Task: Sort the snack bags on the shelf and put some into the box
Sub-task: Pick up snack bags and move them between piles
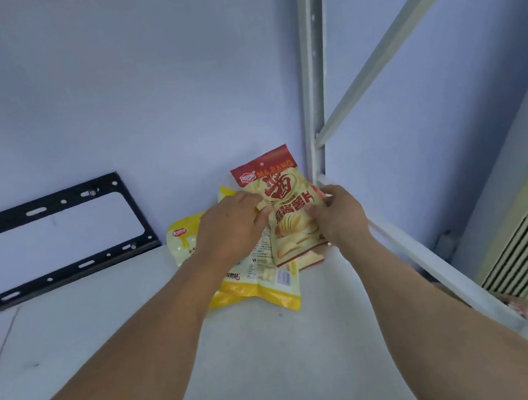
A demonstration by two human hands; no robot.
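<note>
We see a white shelf point(230, 357) with snack bags piled in its far right corner, next to the white post point(317, 90) of the rack. No box shows here, so the shelf is the only thing holding anything.

We count the bags. There is one red and cream chip bag point(285, 203) standing up, leaning back near the wall. Just behind its lower edge peeks one more red and cream bag point(311, 259). There are two yellow bags: one yellow bag point(268, 287) lies flat with its back label up, and one pale yellow bag point(182, 242) lies to the left, partly under our arm. A bit more yellow shows behind our left hand, and we cannot tell which bag it belongs to.

Our left hand point(229, 230) rests on the pile, fingers curled against the left side of the standing bag. Our right hand point(337, 213) pinches the standing bag's right edge.

One black metal bracket point(55, 242) leans on the wall, well apart from the bags.
</note>
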